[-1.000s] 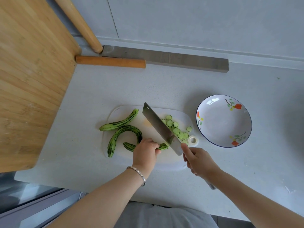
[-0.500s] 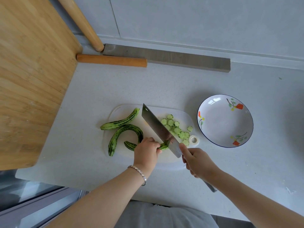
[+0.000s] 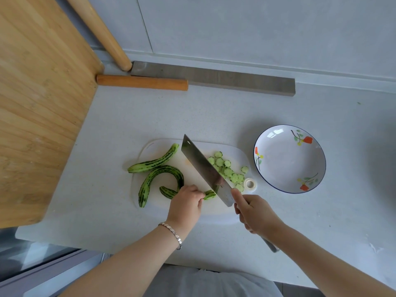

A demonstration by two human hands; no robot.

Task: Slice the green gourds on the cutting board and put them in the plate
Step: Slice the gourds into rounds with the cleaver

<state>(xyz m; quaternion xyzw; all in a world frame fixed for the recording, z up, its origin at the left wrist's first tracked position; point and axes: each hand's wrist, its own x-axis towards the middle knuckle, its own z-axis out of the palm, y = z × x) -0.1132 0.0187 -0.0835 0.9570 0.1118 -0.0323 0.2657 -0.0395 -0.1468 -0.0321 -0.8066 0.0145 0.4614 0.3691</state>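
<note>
One gourd (image 3: 209,194) juts past fingers (image 3: 198,197) of the left hand (image 3: 186,202), meeting the cleaver (image 3: 205,170).

Bright, soft daylight; glare on plate (image 3: 289,161) (edges bowed); corners perhaps slightly blurred.

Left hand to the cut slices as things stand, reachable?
Probably not directly. The cleaver, held by the right hand, lies across the board between the left hand and the slices, and the left hand grips the gourd being cut.
</note>
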